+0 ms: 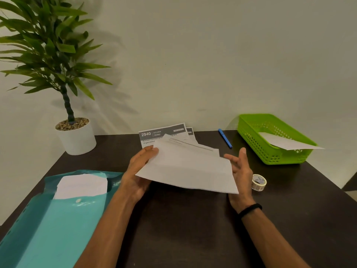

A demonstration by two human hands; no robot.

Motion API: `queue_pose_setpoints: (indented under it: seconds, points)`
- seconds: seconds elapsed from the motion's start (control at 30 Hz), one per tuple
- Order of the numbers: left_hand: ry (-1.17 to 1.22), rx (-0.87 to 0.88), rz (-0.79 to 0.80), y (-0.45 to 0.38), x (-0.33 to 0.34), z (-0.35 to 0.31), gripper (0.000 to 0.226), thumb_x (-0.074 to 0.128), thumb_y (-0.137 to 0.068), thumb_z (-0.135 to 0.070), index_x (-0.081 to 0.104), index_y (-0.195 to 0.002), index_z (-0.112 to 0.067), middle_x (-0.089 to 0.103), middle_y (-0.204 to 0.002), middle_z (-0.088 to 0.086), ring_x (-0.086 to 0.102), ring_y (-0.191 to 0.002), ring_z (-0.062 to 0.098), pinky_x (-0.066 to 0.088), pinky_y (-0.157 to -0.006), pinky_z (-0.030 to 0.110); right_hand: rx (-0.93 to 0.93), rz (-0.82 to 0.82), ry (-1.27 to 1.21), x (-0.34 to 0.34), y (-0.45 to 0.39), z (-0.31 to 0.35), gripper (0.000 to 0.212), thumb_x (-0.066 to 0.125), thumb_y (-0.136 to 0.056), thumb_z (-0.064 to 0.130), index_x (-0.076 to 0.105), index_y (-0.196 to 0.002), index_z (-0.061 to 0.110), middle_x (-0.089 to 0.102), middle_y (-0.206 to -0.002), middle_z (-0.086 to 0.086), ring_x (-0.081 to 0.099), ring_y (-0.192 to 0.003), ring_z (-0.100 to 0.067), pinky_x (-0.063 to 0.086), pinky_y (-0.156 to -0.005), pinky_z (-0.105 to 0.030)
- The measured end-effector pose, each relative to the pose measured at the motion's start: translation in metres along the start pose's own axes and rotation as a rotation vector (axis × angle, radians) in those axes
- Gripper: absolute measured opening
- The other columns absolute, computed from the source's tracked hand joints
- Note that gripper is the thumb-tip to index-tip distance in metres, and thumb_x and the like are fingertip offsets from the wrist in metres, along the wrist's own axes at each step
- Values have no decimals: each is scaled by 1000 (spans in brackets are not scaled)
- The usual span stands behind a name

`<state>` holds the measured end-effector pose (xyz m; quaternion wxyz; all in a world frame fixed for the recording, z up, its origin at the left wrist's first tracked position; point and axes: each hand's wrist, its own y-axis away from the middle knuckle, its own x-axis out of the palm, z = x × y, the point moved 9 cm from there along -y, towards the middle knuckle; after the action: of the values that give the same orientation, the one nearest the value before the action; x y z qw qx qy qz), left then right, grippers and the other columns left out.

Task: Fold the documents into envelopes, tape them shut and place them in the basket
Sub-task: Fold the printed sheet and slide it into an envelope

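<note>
Held at its left end by the left hand (140, 167), the envelope (190, 172) sits raised above the dark table (183, 225), thumb on top and fingers curled beneath. The right hand (240, 176) stands at the envelope's right end with fingers straight and spread; whether the palm touches the paper edge cannot be confirmed from this angle. A folded document (191, 145) projects from the envelope's far side, apparently part-inserted.

Governing relation: the envelope's long axis runs left to right between the hands, and the green basket (251, 130) lies beyond and to the right, nearer the right hand. The tape roll (259, 182) rests just beside the right wrist, also on that side.

Materials: the envelope is plain white paper, flat and limp, sagging slightly. The basket is rigid perforated plastic, rectangular, with one white envelope (286, 143) overhanging its near rim. The tape roll is a small ring. Printed sheets (154, 133) lie flat behind the hands. A teal folder (58, 219) with white sheets sits at left.

Judgement: sealing is not yet done.
</note>
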<state>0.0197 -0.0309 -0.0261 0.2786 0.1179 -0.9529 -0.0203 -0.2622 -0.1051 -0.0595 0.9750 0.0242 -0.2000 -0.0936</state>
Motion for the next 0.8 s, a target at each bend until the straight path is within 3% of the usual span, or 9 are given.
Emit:
queue_pose_setpoints:
  seconds: [0.1, 0.2, 0.3, 0.37, 0.47, 0.63, 0.8]
  points:
    - [-32, -52, 48, 6, 9, 3, 33, 66, -90, -23, 68, -121, -13, 73, -123, 16, 72, -100, 29, 58, -85, 43, 58, 47, -35, 0, 3, -1, 48, 64, -97, 54, 72, -111, 9, 79, -102, -15, 74, -96, -33, 54, -94, -49]
    - [27, -80, 79, 11, 15, 7, 34, 57, -100, -40, 75, -116, -15, 75, -119, 15, 75, -100, 30, 58, -88, 47, 38, 77, -5, -2, 3, -1, 20, 77, -93, 19, 73, -110, 9, 77, -112, -19, 75, -95, -32, 58, -96, -49]
    - [33, -103, 65, 6, 14, 11, 58, 50, -98, -63, 75, -122, -18, 74, -121, 13, 73, -106, 33, 51, -101, 52, 27, 115, 6, -1, 4, -2, 31, 77, -90, 2, 68, -119, 8, 78, -111, -17, 78, -92, -29, 64, -84, -43]
    - [-19, -121, 24, 4, 11, 13, 64, 47, -95, -69, 71, -127, -18, 75, -120, 13, 74, -101, 34, 56, -92, 49, 41, 159, -18, 1, 6, -1, 39, 76, -89, 0, 64, -125, 11, 79, -107, -15, 78, -93, -33, 66, -79, -44]
    - [-70, -132, 51, 7, 16, 16, 67, 45, -96, -71, 71, -128, -18, 75, -119, 14, 73, -104, 36, 56, -86, 46, 68, 248, -2, 3, 13, -2, 50, 76, -88, 0, 58, -130, 20, 78, -110, -18, 76, -100, -40, 63, -86, -54]
    - [-211, -141, 154, 17, 31, 20, 48, 55, -100, -51, 64, -136, -20, 72, -127, 14, 70, -115, 36, 54, -97, 51, 114, 321, 35, -11, 32, -3, 61, 77, -88, 1, 52, -140, 20, 77, -116, -17, 74, -107, -42, 55, -99, -60]
    - [-404, -175, 165, 40, 37, 33, 30, 63, -100, -20, 63, -130, -16, 75, -122, 10, 71, -115, 33, 50, -107, 56, 137, 323, 74, -39, 58, 7, 52, 74, -90, -1, 56, -138, 11, 77, -119, -14, 75, -107, -38, 62, -92, -51]
